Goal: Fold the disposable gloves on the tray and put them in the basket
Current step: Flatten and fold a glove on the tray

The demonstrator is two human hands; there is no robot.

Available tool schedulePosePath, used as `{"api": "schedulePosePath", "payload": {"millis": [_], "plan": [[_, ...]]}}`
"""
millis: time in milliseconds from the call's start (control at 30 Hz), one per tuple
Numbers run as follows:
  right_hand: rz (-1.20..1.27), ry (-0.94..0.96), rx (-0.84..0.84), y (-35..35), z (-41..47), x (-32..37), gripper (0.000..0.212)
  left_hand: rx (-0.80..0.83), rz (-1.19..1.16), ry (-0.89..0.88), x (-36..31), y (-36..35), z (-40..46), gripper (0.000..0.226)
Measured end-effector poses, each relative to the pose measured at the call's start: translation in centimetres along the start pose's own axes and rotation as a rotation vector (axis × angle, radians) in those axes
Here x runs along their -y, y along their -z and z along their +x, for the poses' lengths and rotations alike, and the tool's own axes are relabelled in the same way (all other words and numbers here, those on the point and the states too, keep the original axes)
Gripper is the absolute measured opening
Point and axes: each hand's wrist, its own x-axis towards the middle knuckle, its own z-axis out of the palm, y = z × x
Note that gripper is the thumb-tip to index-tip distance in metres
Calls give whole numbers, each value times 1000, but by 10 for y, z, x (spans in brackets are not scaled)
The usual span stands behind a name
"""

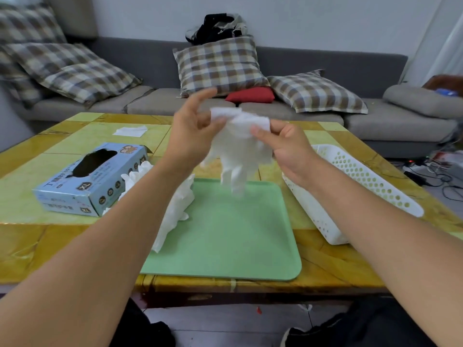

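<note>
I held a thin white disposable glove [239, 144] above the flat green plastic tray [225, 236]. My left hand [193, 131] and right hand [288, 146] both pinched its cuff, fingers dangling down.

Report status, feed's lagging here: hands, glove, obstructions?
Left hand and right hand pinching glove cuff above green tray. Unfolded. Basket path clear.

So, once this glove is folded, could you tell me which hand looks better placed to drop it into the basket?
Probably the right hand. It already pinches the glove and sits nearest the white basket, which lies on the tray's right side. The left hand would have to cross over.
</note>
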Motion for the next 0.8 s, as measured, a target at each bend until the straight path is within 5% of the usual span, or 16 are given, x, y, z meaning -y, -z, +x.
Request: {"api": "schedulePosePath", "payload": {"millis": [100,267,467,800], "plan": [[-40,183,35,8,3,13,20,85,-67,-93,-9,5,8,48],[-426,16,222,16,-9,-19,30,356,170,89,30,11,-12,55],[-853,-143,807,22,-35,-54,18,1038,563,236,66,22,-43,20],[-897,-290,1073,29,-34,-31,18,1278,534,322,57,10,-52,18]]}}
